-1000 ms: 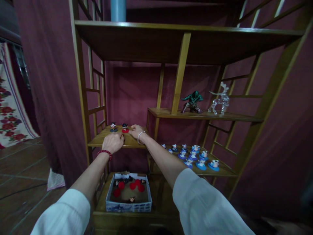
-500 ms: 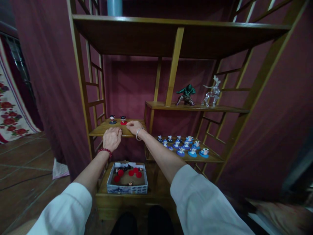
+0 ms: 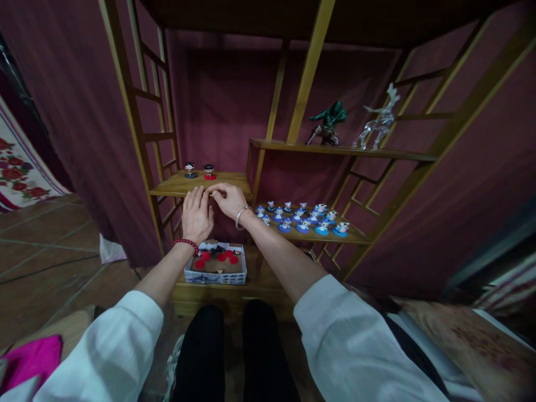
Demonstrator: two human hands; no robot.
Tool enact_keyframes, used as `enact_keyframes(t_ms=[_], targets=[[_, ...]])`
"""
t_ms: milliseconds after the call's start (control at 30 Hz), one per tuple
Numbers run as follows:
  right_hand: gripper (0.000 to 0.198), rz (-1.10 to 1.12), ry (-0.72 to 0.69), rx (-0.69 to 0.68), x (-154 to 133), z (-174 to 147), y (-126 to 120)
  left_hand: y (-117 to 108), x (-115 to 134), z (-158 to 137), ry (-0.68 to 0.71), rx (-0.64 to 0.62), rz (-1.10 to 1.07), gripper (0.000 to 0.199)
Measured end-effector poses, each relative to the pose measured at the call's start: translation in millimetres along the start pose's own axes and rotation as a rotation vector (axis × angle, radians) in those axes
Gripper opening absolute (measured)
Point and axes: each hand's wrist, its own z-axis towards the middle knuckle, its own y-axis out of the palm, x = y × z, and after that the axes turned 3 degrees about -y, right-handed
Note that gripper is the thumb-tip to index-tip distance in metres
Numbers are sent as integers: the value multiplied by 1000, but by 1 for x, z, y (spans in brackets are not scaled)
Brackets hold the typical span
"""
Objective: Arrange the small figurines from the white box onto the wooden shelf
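My left hand [image 3: 197, 215] is in front of the left shelf [image 3: 167, 186], fingers stretched out and close together, tips touching or nearly touching my right fingertips. My right hand [image 3: 228, 200] has its fingers curled in a pinch by the shelf's front edge. Whatever may be between them is too small or hidden to make out. Behind my hands, two small figurines stand upright on that shelf: a dark-based figurine [image 3: 190, 170] at the left and a red-based figurine [image 3: 209, 172] beside it. Neither hand touches them.
Below my hands, an open cardboard box [image 3: 215, 277] holds several figurines with red and dark bases. Several blue and purple figurines [image 3: 304, 224] stand in rows on the right shelf. Above them are a green crouching statuette [image 3: 330, 123] and a clear deer statuette [image 3: 379, 124].
The view has tipped downward. My hands have drawn back from beside the red-based figurine towards the shelf's front edge and come together; my left fingers have straightened.
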Motion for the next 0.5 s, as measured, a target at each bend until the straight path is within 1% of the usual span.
enact_keyframes(t_ms=[67, 133, 300, 400, 500], targets=[[23, 21, -45, 0, -1, -8, 0, 2, 2, -5, -3, 8, -18, 46], [22, 60, -55, -7, 1, -16, 2, 4, 3, -10, -5, 16, -40, 48], [25, 183, 37, -27, 11, -36, 14, 8, 7, -22, -3, 11, -116, 53], [25, 146, 88, -53, 19, -47, 21, 10, 8, -30, -8, -15, -140, 54], [23, 84, 120, -80, 27, -56, 26, 17, 7, -42, -7, -65, -143, 54]])
